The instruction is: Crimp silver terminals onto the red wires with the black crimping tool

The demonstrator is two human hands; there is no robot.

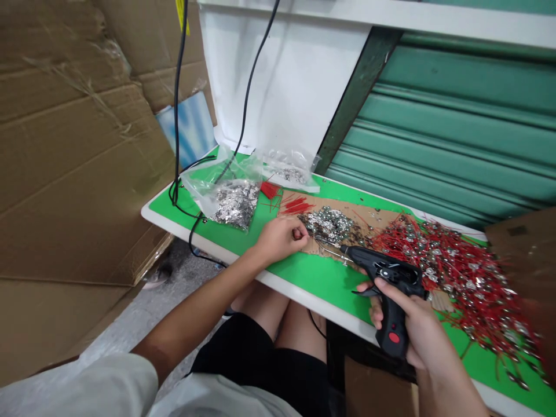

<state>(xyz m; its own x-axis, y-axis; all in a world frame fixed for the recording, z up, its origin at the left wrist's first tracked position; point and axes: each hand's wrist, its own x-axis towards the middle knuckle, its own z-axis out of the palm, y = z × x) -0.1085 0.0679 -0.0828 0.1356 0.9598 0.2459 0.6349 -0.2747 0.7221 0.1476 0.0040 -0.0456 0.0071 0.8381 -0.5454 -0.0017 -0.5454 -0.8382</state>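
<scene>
My right hand (403,324) is wrapped round the black grip of a soldering gun (386,278) with a red button low on its handle. The gun's thin metal tip points left, close to the fingers of my left hand (284,236). Those fingers are pinched together above the edge of a cardboard sheet (315,246), and what they hold is too small to make out. Just beyond lies a heap of small silvery metal pieces (330,225). Cut red wires (296,205) lie on the cardboard behind my left hand.
Red wires with metal pieces attached form a large pile (460,266) at the right of the green tabletop (304,284). Plastic bags of metal parts (237,202) stand at the back left. A black cable (177,116) hangs down there. Cardboard (78,174) rises at the left.
</scene>
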